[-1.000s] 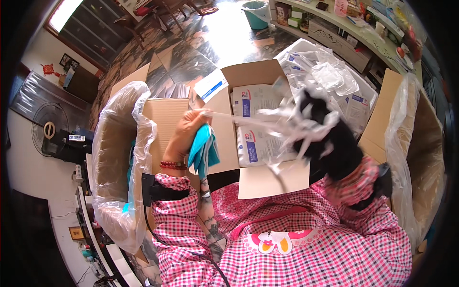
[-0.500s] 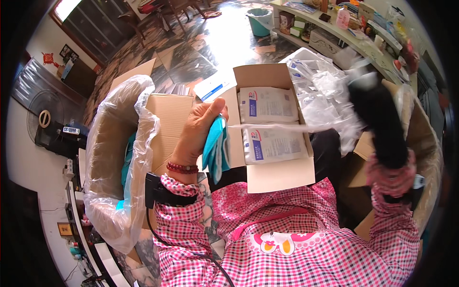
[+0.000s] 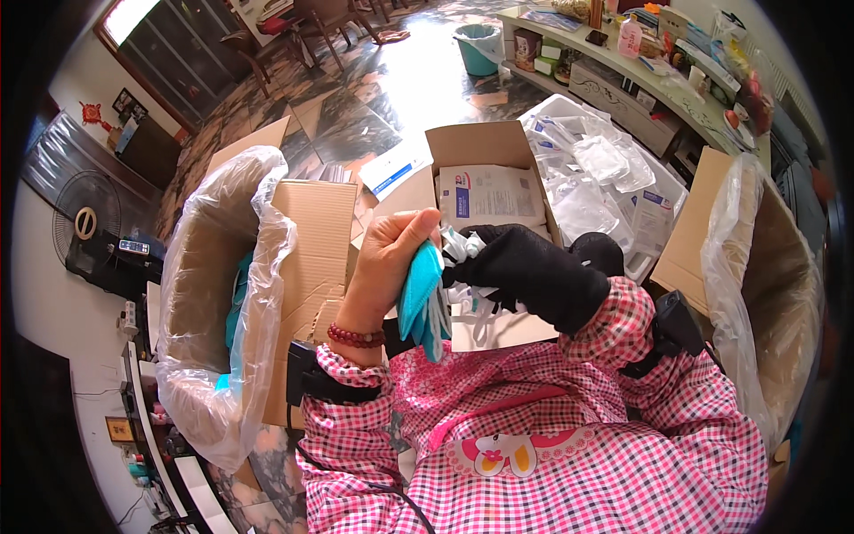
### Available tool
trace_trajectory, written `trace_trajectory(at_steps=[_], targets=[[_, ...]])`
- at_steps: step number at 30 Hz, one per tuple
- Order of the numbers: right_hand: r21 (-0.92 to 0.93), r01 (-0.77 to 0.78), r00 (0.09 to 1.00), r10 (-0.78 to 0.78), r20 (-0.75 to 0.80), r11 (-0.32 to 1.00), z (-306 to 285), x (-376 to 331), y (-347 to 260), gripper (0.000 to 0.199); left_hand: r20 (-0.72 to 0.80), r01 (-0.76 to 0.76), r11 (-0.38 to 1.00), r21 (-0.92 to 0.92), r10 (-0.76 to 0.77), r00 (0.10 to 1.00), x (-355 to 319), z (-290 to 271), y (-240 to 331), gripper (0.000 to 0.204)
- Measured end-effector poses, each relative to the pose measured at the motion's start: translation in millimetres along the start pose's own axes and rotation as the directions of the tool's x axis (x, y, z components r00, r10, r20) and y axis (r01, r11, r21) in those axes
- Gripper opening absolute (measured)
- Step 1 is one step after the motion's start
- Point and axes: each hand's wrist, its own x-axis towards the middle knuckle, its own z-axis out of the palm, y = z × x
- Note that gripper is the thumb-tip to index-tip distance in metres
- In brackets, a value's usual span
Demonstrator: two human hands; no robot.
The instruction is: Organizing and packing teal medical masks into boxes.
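My bare left hand (image 3: pixel 398 245), with a red bead bracelet at its wrist, is closed around a small stack of folded teal face masks (image 3: pixel 418 298). White elastic straps hang along the masks' right side. My right hand (image 3: pixel 529 271), in a black glove, is closed against the stack, with a bunch of white straps (image 3: pixel 460 246) at its fingertips. Both hands meet in front of an open cardboard box (image 3: pixel 476 138) on my lap. Sealed white packets (image 3: pixel 494 193) lie in that box; my glove hides the nearer part of it.
Large plastic-lined cartons stand on both sides, the left carton (image 3: pixel 285 209) with teal pieces inside, the right carton (image 3: pixel 725 258) beside my elbow. A white tub (image 3: pixel 558 105) of clear packets is beyond the box. Farther off are a shelf (image 3: pixel 640 76) and a teal bin (image 3: pixel 480 55).
My right hand has come from far right back to my left hand, and the strap that was stretched between them is slack. My left hand still grips the masks.
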Motion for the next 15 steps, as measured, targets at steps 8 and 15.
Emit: trace_trajectory(at_steps=[8,15], targets=[[-0.78,0.62,0.642,-0.629,0.438,0.091,4,-23,22,0.018,-0.073,0.017,0.926,-0.376,-0.048,0.996,0,23,-14,0.045],[-0.475,0.865,0.486,-0.508,0.711,0.163,14,-59,32,0.014,-0.016,-0.061,0.366,-0.929,0.126,0.992,15,-49,-46,0.042]])
